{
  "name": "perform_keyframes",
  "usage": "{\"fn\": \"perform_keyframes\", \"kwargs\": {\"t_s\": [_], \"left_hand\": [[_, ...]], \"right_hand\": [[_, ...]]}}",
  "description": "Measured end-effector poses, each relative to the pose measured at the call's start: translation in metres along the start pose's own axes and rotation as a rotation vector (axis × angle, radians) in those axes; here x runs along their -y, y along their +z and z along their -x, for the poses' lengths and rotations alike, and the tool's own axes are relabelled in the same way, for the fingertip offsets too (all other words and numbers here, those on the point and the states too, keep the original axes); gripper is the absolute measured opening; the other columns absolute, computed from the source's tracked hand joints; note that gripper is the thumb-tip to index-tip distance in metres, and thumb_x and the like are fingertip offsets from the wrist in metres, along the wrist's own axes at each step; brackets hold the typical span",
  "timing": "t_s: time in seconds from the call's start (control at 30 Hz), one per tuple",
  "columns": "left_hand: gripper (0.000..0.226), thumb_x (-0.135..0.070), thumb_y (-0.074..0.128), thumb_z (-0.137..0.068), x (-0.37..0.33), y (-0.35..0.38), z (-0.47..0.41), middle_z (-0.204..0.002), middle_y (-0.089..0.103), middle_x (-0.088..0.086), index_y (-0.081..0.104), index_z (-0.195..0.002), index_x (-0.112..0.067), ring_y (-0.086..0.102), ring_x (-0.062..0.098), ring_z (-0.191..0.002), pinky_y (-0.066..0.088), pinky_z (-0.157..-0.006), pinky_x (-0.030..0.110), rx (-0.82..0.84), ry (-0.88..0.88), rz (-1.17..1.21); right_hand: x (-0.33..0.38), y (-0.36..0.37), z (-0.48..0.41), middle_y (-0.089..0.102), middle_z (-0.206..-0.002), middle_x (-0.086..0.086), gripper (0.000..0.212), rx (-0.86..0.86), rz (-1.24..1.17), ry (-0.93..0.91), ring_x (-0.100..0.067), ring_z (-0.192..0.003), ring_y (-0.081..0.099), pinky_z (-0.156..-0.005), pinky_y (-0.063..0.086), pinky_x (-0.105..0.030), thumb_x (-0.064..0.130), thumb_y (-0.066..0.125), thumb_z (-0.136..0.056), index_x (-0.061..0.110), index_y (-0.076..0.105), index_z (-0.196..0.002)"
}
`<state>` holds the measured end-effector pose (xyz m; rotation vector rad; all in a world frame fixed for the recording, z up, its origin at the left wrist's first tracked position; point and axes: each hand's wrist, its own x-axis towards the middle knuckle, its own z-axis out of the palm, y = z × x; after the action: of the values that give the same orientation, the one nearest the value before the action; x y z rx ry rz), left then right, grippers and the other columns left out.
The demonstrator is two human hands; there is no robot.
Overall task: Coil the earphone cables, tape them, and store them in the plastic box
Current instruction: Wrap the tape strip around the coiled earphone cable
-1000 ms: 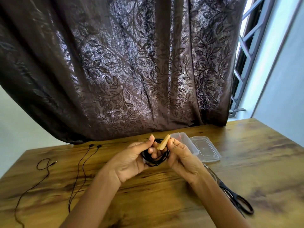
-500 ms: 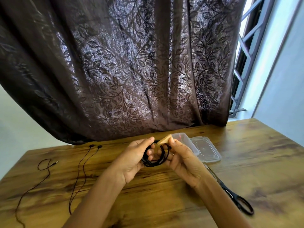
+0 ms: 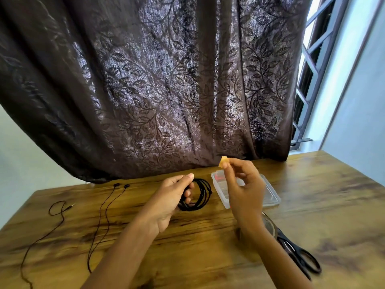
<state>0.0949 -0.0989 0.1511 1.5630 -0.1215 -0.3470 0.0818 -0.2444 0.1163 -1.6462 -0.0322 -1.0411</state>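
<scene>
My left hand (image 3: 174, 197) holds a coiled black earphone cable (image 3: 201, 196) above the wooden table, fingers through the loop. My right hand (image 3: 242, 188) is raised to the right of the coil and pinches a small tan piece of tape (image 3: 224, 164) between thumb and fingertip. Behind my right hand lies the clear plastic box (image 3: 273, 198) with its lid beside it, partly hidden by the hand. A second black earphone (image 3: 102, 213) lies uncoiled on the table at the left, its earbuds at the far end.
Black-handled scissors (image 3: 300, 257) lie on the table (image 3: 333, 205) at the right, partly under my right forearm, with a tape roll (image 3: 268, 225) beside their blades. A dark leaf-patterned curtain (image 3: 166, 90) hangs behind the table. A barred window is at the far right.
My right hand has pulled away from the coil, up and to the right, taking the tape piece with it. My left hand keeps the coil, now lower and further from the right hand.
</scene>
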Motion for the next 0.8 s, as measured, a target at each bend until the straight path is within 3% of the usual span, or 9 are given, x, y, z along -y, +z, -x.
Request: {"fn": "perform_keyframes", "kwargs": {"t_s": [0.07, 0.13, 0.3, 0.43, 0.8], "left_hand": [[0.028, -0.028, 0.048, -0.094, 0.0, 0.0, 0.001, -0.053, 0.041, -0.006, 0.051, -0.069, -0.015, 0.04, 0.006, -0.047, 0.042, -0.045, 0.014, 0.009, -0.004, 0.01], [0.028, -0.027, 0.048, -0.094, -0.001, 0.002, 0.002, -0.052, 0.041, -0.006, 0.051, -0.069, -0.014, 0.04, 0.006, -0.047, 0.043, -0.045, 0.015, 0.014, -0.005, 0.023], [0.028, -0.027, 0.047, -0.094, -0.002, 0.005, 0.004, -0.051, 0.042, -0.006, 0.052, -0.07, -0.014, 0.04, 0.006, -0.047, 0.044, -0.046, 0.015, 0.027, 0.004, 0.038], [0.027, -0.025, 0.046, -0.095, -0.005, 0.005, 0.006, -0.05, 0.041, -0.005, 0.054, -0.072, -0.012, 0.039, 0.005, -0.044, 0.041, -0.043, 0.015, 0.052, 0.01, 0.085], [0.03, -0.027, 0.045, -0.095, -0.005, -0.001, 0.01, -0.048, 0.042, -0.008, 0.052, -0.069, -0.014, 0.04, 0.004, -0.044, 0.036, -0.045, 0.013, 0.1, 0.018, 0.077]], "right_hand": [[-0.004, -0.001, 0.0, 0.065, -0.089, 0.009, 0.013, 0.0, 0.183, -0.29, -0.006, -0.083, 0.058, -0.074, 0.046, -0.016, 0.023, 0.06, -0.087, 0.017, 0.069, -0.094], [-0.006, 0.0, 0.002, 0.067, -0.088, 0.003, 0.014, 0.009, 0.344, -0.526, -0.012, -0.083, 0.057, -0.073, 0.048, -0.022, 0.017, 0.061, -0.087, 0.009, 0.071, -0.092], [-0.006, 0.005, 0.007, 0.073, -0.087, -0.002, 0.012, -0.047, 0.505, -0.784, -0.019, -0.083, 0.059, -0.069, 0.05, -0.032, 0.009, 0.062, -0.088, 0.007, 0.074, -0.085], [-0.006, 0.006, 0.009, 0.073, -0.088, -0.002, 0.018, -0.004, 0.527, -0.859, -0.016, -0.089, 0.057, -0.075, 0.046, -0.028, 0.013, 0.057, -0.091, 0.008, 0.074, -0.086], [-0.007, 0.001, 0.01, 0.072, -0.092, 0.001, 0.021, 0.184, 0.505, -0.808, -0.014, -0.092, 0.056, -0.075, 0.048, -0.024, 0.011, 0.051, -0.093, 0.009, 0.072, -0.088]]}}
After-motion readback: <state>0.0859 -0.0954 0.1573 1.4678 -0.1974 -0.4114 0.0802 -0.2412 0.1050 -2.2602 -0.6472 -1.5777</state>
